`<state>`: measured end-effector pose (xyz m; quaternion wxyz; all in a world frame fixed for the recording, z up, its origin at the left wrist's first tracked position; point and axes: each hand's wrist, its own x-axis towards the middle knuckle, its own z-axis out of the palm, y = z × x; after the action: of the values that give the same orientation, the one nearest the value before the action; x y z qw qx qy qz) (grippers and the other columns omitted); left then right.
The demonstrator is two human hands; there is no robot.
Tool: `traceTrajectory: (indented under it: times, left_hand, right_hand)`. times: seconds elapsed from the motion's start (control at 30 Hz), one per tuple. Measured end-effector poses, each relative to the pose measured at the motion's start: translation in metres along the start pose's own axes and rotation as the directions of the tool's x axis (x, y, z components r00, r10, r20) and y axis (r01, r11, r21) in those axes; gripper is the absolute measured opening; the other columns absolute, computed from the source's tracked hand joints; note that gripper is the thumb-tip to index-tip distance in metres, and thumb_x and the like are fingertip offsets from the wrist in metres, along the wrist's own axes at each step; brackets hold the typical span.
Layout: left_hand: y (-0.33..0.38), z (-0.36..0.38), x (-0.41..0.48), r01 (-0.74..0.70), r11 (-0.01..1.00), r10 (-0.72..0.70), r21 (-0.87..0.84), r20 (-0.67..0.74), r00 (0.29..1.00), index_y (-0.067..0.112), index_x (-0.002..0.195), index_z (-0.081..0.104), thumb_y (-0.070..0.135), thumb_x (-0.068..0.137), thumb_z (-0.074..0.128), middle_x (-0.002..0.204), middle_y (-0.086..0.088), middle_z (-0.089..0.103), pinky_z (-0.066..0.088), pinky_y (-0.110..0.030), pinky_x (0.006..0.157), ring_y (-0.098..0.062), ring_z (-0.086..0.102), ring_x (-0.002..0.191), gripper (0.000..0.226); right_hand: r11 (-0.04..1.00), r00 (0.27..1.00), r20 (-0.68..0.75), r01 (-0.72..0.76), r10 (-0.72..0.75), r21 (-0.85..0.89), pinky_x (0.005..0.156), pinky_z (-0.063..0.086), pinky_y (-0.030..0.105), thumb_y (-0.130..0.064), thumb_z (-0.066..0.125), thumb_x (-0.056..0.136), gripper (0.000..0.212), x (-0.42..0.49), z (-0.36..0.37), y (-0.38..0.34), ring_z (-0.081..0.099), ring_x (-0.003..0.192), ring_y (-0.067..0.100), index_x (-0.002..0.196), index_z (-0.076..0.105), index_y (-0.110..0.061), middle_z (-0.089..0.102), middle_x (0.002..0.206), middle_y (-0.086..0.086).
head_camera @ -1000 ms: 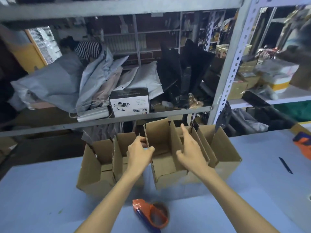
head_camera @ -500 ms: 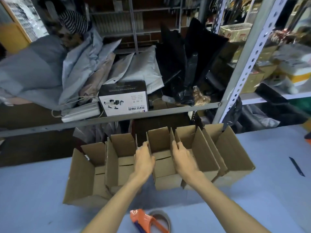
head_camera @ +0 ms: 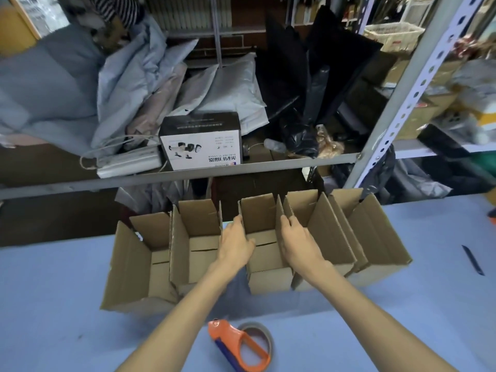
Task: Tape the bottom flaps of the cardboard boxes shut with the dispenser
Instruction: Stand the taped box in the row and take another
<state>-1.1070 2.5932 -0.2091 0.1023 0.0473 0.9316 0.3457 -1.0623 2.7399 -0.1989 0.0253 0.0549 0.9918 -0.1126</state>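
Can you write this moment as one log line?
left hand: holds open brown cardboard box left flap | right hand: holds its right flap | orange tape dispenser: untouched on blue table

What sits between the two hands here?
One open box: the left hand and right hand hold its side flaps. Head view.

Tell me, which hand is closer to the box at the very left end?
Left. The left hand grips the left wall of the third box, one box from the leftmost box; the right hand grips its right wall, farther off.
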Motion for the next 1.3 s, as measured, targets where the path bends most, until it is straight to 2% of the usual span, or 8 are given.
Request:
traceTrajectory:
  times: [0.3, 0.5, 0.63, 0.8, 0.93, 1.07, 1.17, 1.3]
  left_hand:
    - [-0.037, -0.061, -0.039, -0.181, 0.983, 0.182, 0.022, -0.066, 0.981, 0.015, 0.118, 0.063, 0.012, 0.094, 0.055, 0.112, -0.001, 0.067, 0.052, -0.032, 0.091, -0.012, 0.062, 0.100, 0.026]
    - [-0.084, -0.080, -0.081, -0.341, 0.807, 0.221, 0.482, 0.290, 0.931, 0.018, 0.122, 0.058, 0.019, 0.090, 0.061, 0.122, -0.002, 0.063, 0.051, -0.038, 0.086, -0.025, 0.061, 0.110, 0.033]
    - [-0.093, -0.067, -0.090, -0.363, 0.692, 0.278, 0.623, 0.234, 0.932, 0.016, 0.115, 0.054, -0.005, 0.086, 0.051, 0.114, -0.004, 0.058, 0.048, -0.044, 0.077, -0.033, 0.060, 0.104, 0.036]
    - [-0.069, -0.070, -0.091, -0.405, 0.668, 0.409, 0.624, 0.147, 0.901, 0.015, 0.118, 0.053, -0.004, 0.087, 0.049, 0.114, -0.005, 0.056, 0.044, -0.040, 0.072, -0.030, 0.059, 0.107, 0.036]
    - [-0.049, -0.091, -0.100, -0.475, 0.712, 0.454, 0.518, 0.176, 0.873, 0.016, 0.120, 0.050, -0.001, 0.086, 0.052, 0.115, -0.006, 0.058, 0.046, -0.039, 0.073, -0.030, 0.059, 0.108, 0.038]
    - [-0.036, -0.120, -0.120, -0.513, 0.792, 0.498, 0.332, 0.136, 0.856, 0.021, 0.116, 0.056, 0.006, 0.085, 0.058, 0.113, -0.002, 0.064, 0.048, -0.041, 0.086, -0.025, 0.059, 0.108, 0.034]
    - [-0.036, -0.144, -0.132, -0.571, 0.800, 0.573, 0.184, 0.048, 0.818, 0.023, 0.120, 0.057, 0.025, 0.085, 0.068, 0.114, 0.009, 0.063, 0.045, -0.030, 0.089, -0.011, 0.057, 0.105, 0.037]
    - [-0.039, -0.168, -0.143, -0.523, 0.852, 0.515, 0.016, 0.148, 0.844, 0.027, 0.118, 0.059, 0.042, 0.081, 0.072, 0.110, 0.018, 0.062, 0.040, -0.020, 0.086, -0.001, 0.055, 0.102, 0.042]
  right_hand:
    - [0.998, 0.988, -0.141, 0.053, -0.056, -0.025, 0.075, 0.047, 0.035, -0.009, 0.048, 0.093, 0.031, -0.028, -0.030, -0.006, 0.056, 0.101, 0.032, 0.123, 0.048, -0.003, 0.051, 0.115, 0.013]
    - [0.992, 0.986, -0.117, 0.124, -0.119, 0.038, 0.076, 0.048, 0.037, -0.011, 0.048, 0.091, 0.030, -0.065, -0.014, -0.037, 0.058, 0.096, 0.031, 0.120, 0.053, -0.006, 0.052, 0.115, 0.009]
    - [0.987, 0.986, -0.045, 0.161, -0.161, 0.002, 0.078, 0.045, 0.037, -0.011, 0.046, 0.091, 0.028, -0.092, 0.004, -0.057, 0.053, 0.102, 0.030, 0.118, 0.052, -0.007, 0.050, 0.115, 0.009]
    - [0.946, 0.942, -0.142, 0.317, -0.305, 0.066, 0.094, 0.043, 0.034, -0.004, 0.050, 0.091, 0.049, -0.106, 0.010, -0.076, 0.042, 0.121, 0.026, 0.139, 0.041, -0.006, 0.046, 0.132, 0.011]
    - [0.901, 0.917, -0.190, 0.385, -0.350, 0.197, 0.112, 0.027, 0.029, -0.012, 0.068, 0.085, 0.065, -0.102, -0.004, -0.094, 0.030, 0.137, 0.023, 0.143, 0.038, -0.006, 0.042, 0.143, 0.010]
    - [0.877, 0.904, -0.272, 0.400, -0.329, 0.268, 0.093, 0.042, 0.030, -0.012, 0.072, 0.079, 0.033, -0.102, -0.029, -0.101, 0.047, 0.118, 0.019, 0.111, 0.062, -0.008, 0.062, 0.113, 0.006]
    - [0.853, 0.910, -0.263, 0.397, -0.320, 0.339, 0.076, 0.035, 0.022, -0.015, 0.075, 0.077, 0.030, -0.105, -0.054, -0.102, 0.048, 0.094, 0.010, 0.105, 0.064, -0.012, 0.055, 0.101, -0.003]
    - [0.860, 0.923, -0.222, 0.377, -0.315, 0.345, 0.070, 0.031, 0.022, -0.018, 0.073, 0.079, 0.023, -0.109, -0.083, -0.096, 0.048, 0.085, 0.009, 0.099, 0.063, -0.018, 0.055, 0.093, -0.006]
